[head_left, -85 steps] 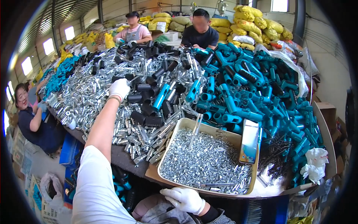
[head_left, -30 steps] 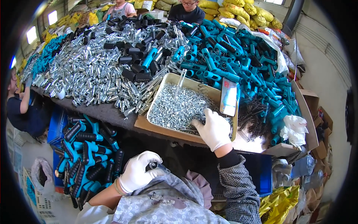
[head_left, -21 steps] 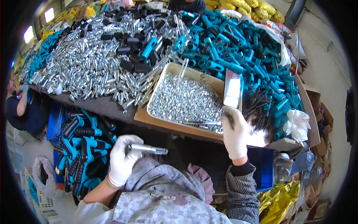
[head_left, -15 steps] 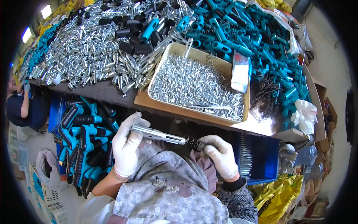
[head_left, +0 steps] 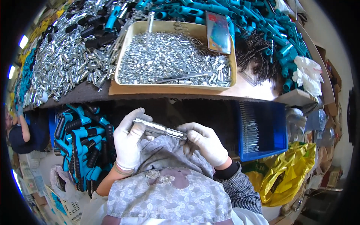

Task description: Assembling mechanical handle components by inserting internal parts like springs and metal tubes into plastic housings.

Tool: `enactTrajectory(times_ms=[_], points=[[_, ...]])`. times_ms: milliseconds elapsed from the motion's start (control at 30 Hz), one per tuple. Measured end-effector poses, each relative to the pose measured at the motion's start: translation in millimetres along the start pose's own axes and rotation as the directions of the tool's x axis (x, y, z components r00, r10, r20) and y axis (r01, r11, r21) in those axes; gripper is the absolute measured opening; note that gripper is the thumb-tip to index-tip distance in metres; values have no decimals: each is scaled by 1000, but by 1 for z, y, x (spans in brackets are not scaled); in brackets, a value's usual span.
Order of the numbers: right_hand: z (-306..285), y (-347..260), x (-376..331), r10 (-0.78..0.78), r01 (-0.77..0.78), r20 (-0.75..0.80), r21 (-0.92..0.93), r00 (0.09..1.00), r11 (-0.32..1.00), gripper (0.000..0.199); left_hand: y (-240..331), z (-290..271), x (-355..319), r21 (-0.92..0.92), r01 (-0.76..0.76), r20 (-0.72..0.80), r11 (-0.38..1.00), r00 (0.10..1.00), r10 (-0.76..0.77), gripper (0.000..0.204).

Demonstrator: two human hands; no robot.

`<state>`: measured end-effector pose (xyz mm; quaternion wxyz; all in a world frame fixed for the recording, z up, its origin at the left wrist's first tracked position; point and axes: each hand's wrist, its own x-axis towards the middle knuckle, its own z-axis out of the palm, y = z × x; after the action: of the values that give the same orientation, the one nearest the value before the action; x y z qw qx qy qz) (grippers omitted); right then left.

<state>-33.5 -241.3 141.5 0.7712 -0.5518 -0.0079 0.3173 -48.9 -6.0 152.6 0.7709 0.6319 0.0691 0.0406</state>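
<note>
Both white-gloved hands are gripping a shiny silver metal tube (head_left: 159, 129) over the lap: left hand (head_left: 129, 144) wrapped round one end, right hand (head_left: 204, 142) pinching the other, below the desk (head_left: 75, 93) edge.

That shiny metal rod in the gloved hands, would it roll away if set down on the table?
Probably yes: the metal rod looks round and smooth, so it would likely roll on a flat top. It seems stiff, staying straight between the left hand and right hand. Its polished surface may be slippery, though the gloves likely help.
</note>
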Motion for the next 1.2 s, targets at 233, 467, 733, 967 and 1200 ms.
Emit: enactTrajectory(times_ms=[233, 467, 733, 967, 1200], points=[[-16, 25, -4, 14, -18, -49, -84, 999, 996, 28, 19, -15, 15, 657, -424, 616, 623, 778, -121, 36], [-10, 55, -6, 96, -107, 108, 99, 990, 989, 33, 2, 11, 5, 563, -585, 753, 584, 655, -70, 36], [-228, 63, -59, -644, -321, -503, -864, 577, 387, 15, -7, 7, -6, 668, -381, 527, 639, 849, -45, 25], [-299, 118, -101, -383, -514, -486, -857, 786, 33, 16, -10, -1, -12, 681, -367, 533, 633, 841, -87, 28], [-283, 120, -106, -276, -617, -579, -784, 767, -71, 14, -9, 7, -12, 686, -304, 476, 661, 874, -93, 25]])
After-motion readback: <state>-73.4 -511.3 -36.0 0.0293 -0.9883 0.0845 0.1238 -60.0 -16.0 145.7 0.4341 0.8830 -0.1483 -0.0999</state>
